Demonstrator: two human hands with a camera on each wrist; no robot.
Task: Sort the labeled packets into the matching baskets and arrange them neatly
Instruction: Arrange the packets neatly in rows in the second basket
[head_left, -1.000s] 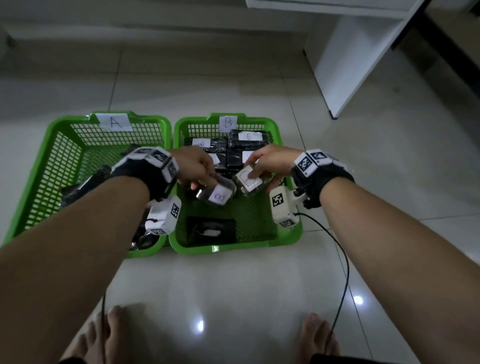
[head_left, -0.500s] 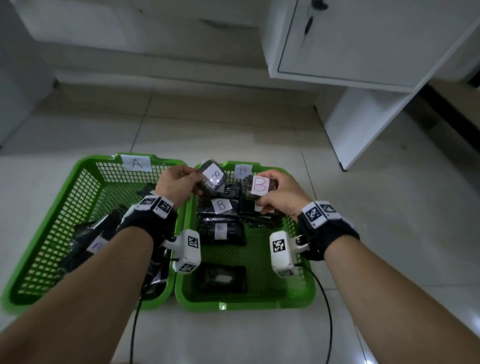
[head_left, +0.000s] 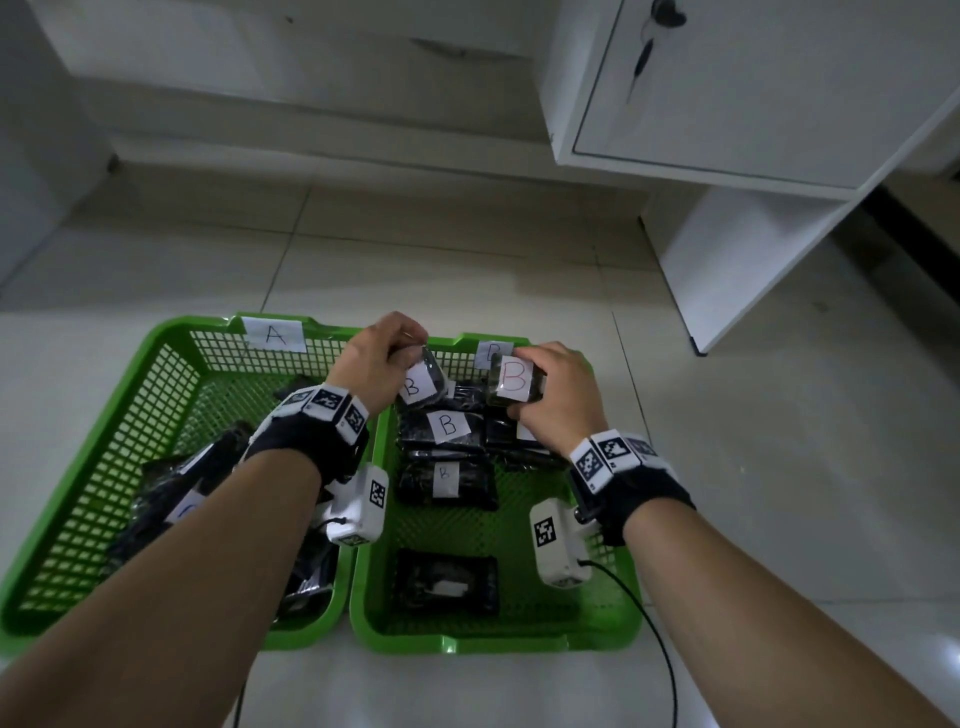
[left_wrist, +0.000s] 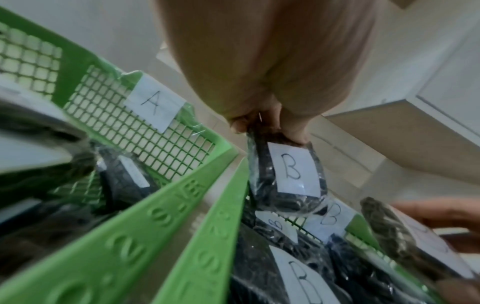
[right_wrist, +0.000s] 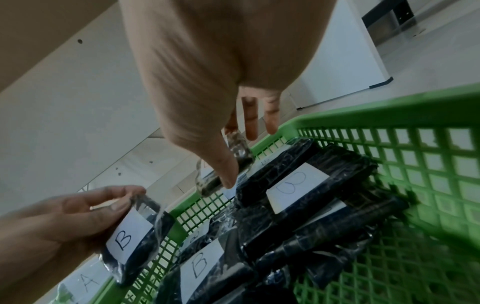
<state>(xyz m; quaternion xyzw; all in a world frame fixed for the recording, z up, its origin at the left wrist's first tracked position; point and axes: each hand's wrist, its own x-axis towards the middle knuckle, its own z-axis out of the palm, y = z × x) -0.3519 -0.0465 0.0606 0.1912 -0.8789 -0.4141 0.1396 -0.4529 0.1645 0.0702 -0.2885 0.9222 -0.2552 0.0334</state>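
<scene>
Floor (head_left: 467, 249): pale tiles, carrying two green mesh baskets side by side, rims touching or nearly so.

Cabinet (head_left: 727, 88): white, far right, well apart from the baskets.

Basket A (head_left: 171, 364): left of the pair, paper tag "A" on its far wall. Holds several dark wrapped packets lying loosely at angles; their labels are mostly hidden by the left forearm and cannot be read.

Basket B (head_left: 493, 642): right of the pair, tag "B" on its far wall. Holds labelled packets in rows toward the far end, those with legible labels reading "B"; one packet (head_left: 445, 582) lies alone near the front, label unclear.

Left hand (head_left: 376, 364): raised above the far end of Basket B, fingers pinching the top edge of a packet with a black-ink "B" (head_left: 422, 382), which hangs label-forward.

Right hand (head_left: 558, 400): beside it, thumb and fingers closed round a packet with a red "B" (head_left: 514, 379), held just above the stacked rows.

Progress, as judged: sorting appears well advanced. Basket B's visible contents match its tag. Remaining: set both held packets into Basket B, align the lone front packet, tidy Basket A's jumble.
</scene>
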